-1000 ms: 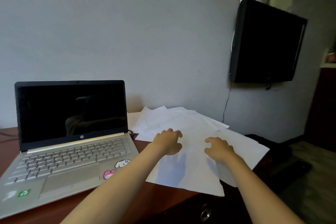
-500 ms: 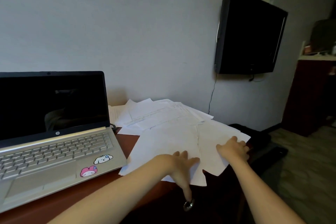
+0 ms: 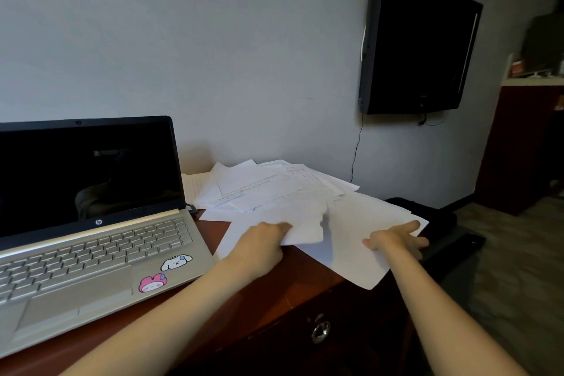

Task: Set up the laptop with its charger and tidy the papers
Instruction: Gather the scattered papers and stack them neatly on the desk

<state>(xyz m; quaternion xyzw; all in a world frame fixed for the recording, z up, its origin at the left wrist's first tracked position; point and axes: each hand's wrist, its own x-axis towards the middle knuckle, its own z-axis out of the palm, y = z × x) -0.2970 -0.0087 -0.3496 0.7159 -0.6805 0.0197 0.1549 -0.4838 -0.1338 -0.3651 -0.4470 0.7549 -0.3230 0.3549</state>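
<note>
Now left hand (image 3: 262, 239) pinching near edge of loose sheet (image 3: 305, 229), that edge lifted off desk (image 3: 274, 290). Right hand (image 3: 396, 239) flat, fingers spread, pressing on overhanging sheet (image 3: 351, 256) at desk's right edge. Papers (image 3: 274, 189) fanned in messy pile just right of laptop (image 3: 91, 238). Laptop open, screen dark, on desk's left side.

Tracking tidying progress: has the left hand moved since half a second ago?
Yes: the left hand went from the drawer ring up onto the papers.
</note>
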